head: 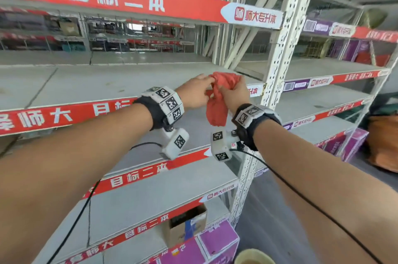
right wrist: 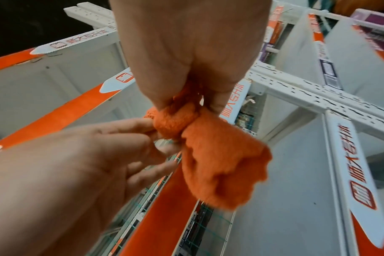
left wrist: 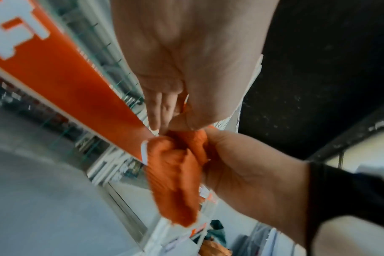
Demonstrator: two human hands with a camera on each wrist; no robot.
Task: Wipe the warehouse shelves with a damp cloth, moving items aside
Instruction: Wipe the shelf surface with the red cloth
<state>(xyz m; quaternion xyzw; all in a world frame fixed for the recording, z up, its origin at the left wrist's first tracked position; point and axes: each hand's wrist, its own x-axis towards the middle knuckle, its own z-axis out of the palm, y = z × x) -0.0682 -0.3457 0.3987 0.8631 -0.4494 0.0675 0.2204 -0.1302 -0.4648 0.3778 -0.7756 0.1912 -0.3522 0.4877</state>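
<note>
An orange-red cloth [head: 217,111] hangs bunched in the air in front of the grey shelf board [head: 86,83], near the white perforated upright [head: 277,59]. My right hand [head: 226,91] grips the cloth [right wrist: 219,164] in a fist around its twisted middle. My left hand [head: 207,84] pinches the upper end of the cloth [left wrist: 175,181] between thumb and forefinger, its other fingers [right wrist: 164,166] loosely extended. Both hands meet just above the shelf's front edge. The shelf board carries no items in view.
Red banner strips [head: 53,117] run along each shelf front. Lower down stand an open cardboard box [head: 185,225] and purple boxes [head: 217,240]. An orange bag [head: 383,143] lies on the floor at right. Black cables [head: 301,195] trail from both wrists.
</note>
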